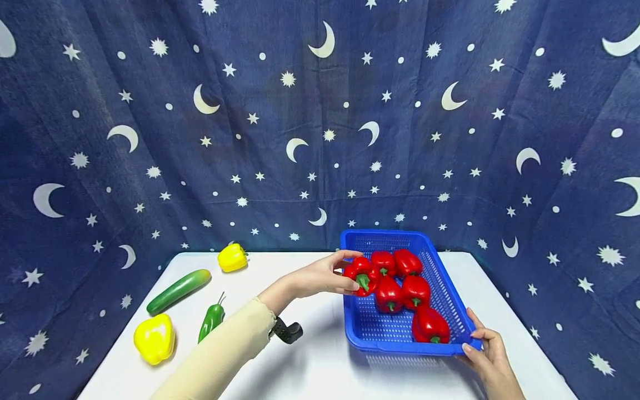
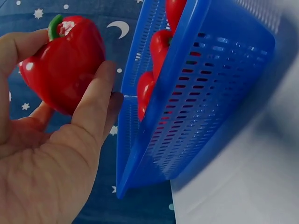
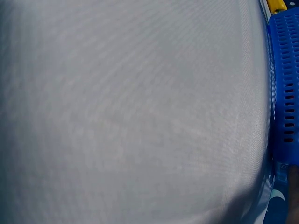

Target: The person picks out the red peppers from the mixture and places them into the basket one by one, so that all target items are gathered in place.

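Observation:
My left hand (image 1: 322, 276) holds a red bell pepper (image 2: 70, 65) between thumb and fingers, its green stem toward the thumb. In the head view it is at the left rim of a blue plastic basket (image 1: 356, 341); in the left wrist view the pepper is apart from the basket wall. Several red bell peppers (image 1: 431, 325) lie inside the basket. At its near right corner, my right hand (image 1: 492, 358) grips the rim, the thumb in front and fingers on the right side. Only a dark bit of that hand shows in the right wrist view.
On the white table (image 1: 320, 372), to the left, are a cucumber (image 1: 178, 291), a green chili pepper (image 1: 212, 320) partly behind the left sleeve, a large yellow bell pepper (image 1: 154, 339) and a smaller yellow one (image 1: 232, 258). A blue star-patterned cloth (image 1: 300, 111) surrounds the back and sides.

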Motion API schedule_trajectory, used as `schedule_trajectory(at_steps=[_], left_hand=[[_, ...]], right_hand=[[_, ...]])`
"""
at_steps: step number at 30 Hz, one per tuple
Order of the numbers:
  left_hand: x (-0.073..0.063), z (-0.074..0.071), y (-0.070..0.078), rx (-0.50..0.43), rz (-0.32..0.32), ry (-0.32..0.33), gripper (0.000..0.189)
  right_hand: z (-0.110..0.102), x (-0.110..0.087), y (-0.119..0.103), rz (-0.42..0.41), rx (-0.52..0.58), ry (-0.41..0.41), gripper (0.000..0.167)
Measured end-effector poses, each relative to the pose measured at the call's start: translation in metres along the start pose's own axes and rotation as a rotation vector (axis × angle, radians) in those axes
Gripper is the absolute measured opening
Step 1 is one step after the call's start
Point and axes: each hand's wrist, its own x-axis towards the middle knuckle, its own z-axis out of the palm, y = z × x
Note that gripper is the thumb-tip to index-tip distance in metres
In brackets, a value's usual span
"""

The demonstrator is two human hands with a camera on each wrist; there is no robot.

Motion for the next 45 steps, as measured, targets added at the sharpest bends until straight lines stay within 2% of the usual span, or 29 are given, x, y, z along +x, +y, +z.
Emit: schedule_trajectory(at_steps=[5,9,14,20,31,40,45], left_hand=[[0.007,0.008,0.001,-0.001,-0.004,-0.030,0.077],[0.012,0.015,-0.002,0.063,-0.017,-0.039,0.075],[0.021,0.026,-0.005,0.135,-0.074,-0.068,0.072],[0.028,0.037,-0.007,0.220,-0.110,-0.105,0.070],[0.034,0.050,-0.008,0.270,-0.160,-0.138,0.066],[0.041,0.063,-0.009,0.326,-0.163,-0.158,0.067],[0.043,0.068,-0.008,0.480,-0.172,-0.143,0.065]], right_hand=[[0.000,0.000,-0.001,-0.004,-0.007,-0.009,0.025],[-0.001,0.000,-0.001,-0.012,0.005,-0.009,0.026],[0.000,0.000,0.000,-0.038,0.035,-0.017,0.025],[0.000,0.000,-0.001,-0.004,0.014,-0.012,0.024],[0.000,0.001,0.000,-0.029,0.035,-0.016,0.025],[-0.001,0.002,-0.001,-0.016,0.026,-0.012,0.025],[-0.003,0.002,-0.001,0.019,-0.014,-0.011,0.026]])
